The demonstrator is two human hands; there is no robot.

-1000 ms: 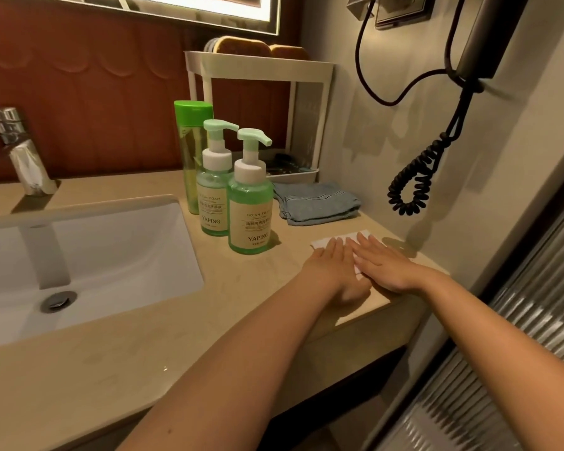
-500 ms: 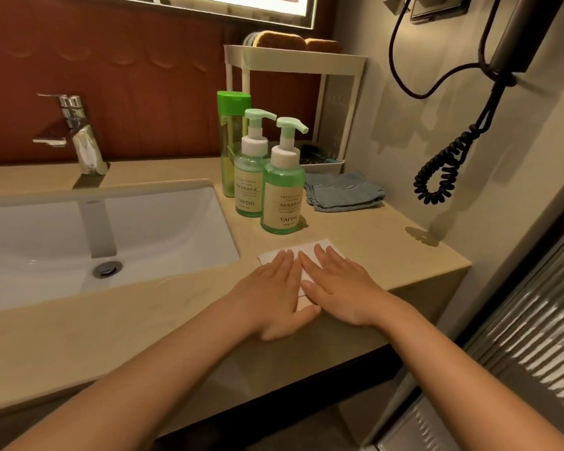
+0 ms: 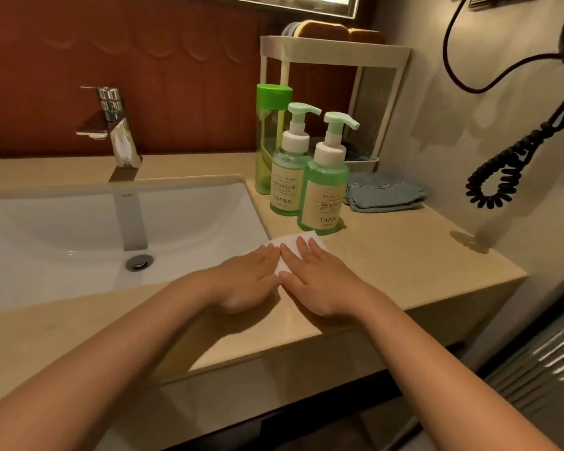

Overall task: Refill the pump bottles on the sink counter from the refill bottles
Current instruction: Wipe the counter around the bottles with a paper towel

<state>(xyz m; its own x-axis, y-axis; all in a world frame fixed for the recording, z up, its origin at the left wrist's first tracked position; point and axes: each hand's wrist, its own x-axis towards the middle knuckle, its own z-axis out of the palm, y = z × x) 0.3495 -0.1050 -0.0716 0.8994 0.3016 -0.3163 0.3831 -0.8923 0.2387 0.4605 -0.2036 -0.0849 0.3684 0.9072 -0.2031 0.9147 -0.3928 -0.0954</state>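
On the desk (image 3: pixel 404 255) beside the sink (image 3: pixel 79 229) | my left hand (image 3: pixel 241 281) and right hand (image 3: pixel 319 281) lie flat, fingers straight, pressing a white sheet (image 3: pixel 303 244) | the sheet has slid leftward and now lies just before the pump bottles (image 3: pixel 323 190) | pumps on, so I judge refilling not begun

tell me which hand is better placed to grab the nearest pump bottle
Probably the right. The right hand lies flat on the white sheet, its fingertips just short of the near pump bottle. The left hand lies beside it, toward the sink, and would have to cross over.

Dim warm light, bowed wide-angle edges
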